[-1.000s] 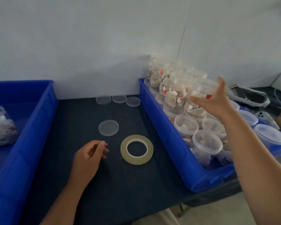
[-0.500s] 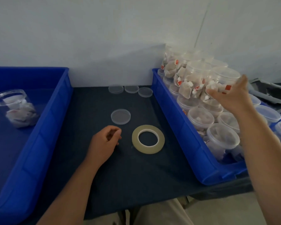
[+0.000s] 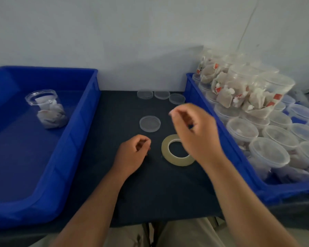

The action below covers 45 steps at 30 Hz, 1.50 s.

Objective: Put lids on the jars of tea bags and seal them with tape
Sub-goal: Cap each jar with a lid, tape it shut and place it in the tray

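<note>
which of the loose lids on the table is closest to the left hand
The lone lid lying just beyond the left hand; the other three lids sit in a row farther back by the wall.

left blue bin (image 3: 75,139) | right blue bin (image 3: 282,191) | dark tabletop (image 3: 159,189) | white wall (image 3: 132,32)

Place type: small packing station of the workshop kind.
Work surface: table (image 3: 150,193) with a dark cover, set against a bare white wall (image 3: 132,41).
Containers: two blue plastic crates flank the surface, the left crate (image 3: 75,139) and the right crate (image 3: 246,175).
Stock: many identical clear jars (image 3: 239,90) of tea bags, stacked in layers in the right crate; a single jar (image 3: 46,109) stands in the left crate.
Consumables: loose clear lids (image 3: 161,95) in a row at the far edge; tape roll (image 3: 168,154) lying flat near the centre.
</note>
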{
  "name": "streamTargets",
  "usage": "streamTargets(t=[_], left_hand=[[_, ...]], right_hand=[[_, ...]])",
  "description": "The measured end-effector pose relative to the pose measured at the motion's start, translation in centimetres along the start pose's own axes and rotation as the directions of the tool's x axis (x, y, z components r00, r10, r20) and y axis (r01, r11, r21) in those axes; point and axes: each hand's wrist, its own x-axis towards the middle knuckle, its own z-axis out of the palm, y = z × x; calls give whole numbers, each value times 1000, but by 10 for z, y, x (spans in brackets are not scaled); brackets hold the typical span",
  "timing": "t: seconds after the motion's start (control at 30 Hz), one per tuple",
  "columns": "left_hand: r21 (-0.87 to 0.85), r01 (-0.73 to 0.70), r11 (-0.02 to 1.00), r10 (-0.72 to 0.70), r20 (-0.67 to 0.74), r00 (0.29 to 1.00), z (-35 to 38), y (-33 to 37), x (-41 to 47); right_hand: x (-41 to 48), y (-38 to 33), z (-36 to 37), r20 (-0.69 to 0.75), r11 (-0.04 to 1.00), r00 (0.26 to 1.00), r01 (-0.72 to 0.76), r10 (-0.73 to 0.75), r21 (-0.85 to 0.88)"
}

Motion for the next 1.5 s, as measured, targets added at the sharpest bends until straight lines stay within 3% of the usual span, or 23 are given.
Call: streamTargets(t=[0.1,0.3,0.4,0.57,0.63,0.73,0.8,0.87,0.93,0.97,1.03,1.13,1.33,1.43,1.5], left_hand=[[-1,-31,1000,31,27,999,-3,0,-7],[-169,-4,986,-15,-115,993,-12,11,-15],[-183,-30,983,-1,-165,986,-24,31,-30],[68,-229,971,236,-120,964,-94,94,-49],[125,-245,962,263,-157,952,-136,118,-42],[234,-152,960,226,-333,916,-193,130,-8],[366,-21,930,161,-356,920,-229,119,24],[501,172,848,-2,-321,947,-261,95,57],[692,364,624,-227,-286,931,-279,58,83],[762,409,503,-320,-275,907,-282,39,92],[816,414,403,-424,-234,875,-277,5,105],[841,354,410,-381,-195,904,-270,-29,115],[732,460,503,-221,-405,887,-267,-30,113],[701,380,603,-54,-439,897,-276,2,104],[663,239,709,149,-472,869,-282,32,95]], right_hand=[[-33,17,65,123,994,986,-112,109,18],[-64,43,99,-27,995,995,-96,96,2],[-65,43,96,24,994,995,-100,100,33],[-67,46,95,63,995,995,-77,73,60],[-67,46,96,67,994,994,-91,87,58],[-67,46,97,83,992,991,-109,103,64],[-67,47,97,85,992,992,-104,98,68],[-67,47,98,90,993,992,-97,91,67],[-67,48,98,98,992,990,-111,104,67],[-67,48,99,98,991,989,-117,110,71],[-66,49,99,96,990,989,-119,112,81],[-65,50,99,103,989,988,-120,112,81],[-64,47,99,116,986,986,-134,122,102],[-63,45,97,108,984,986,-137,126,109],[-64,44,97,108,983,986,-142,130,116]])
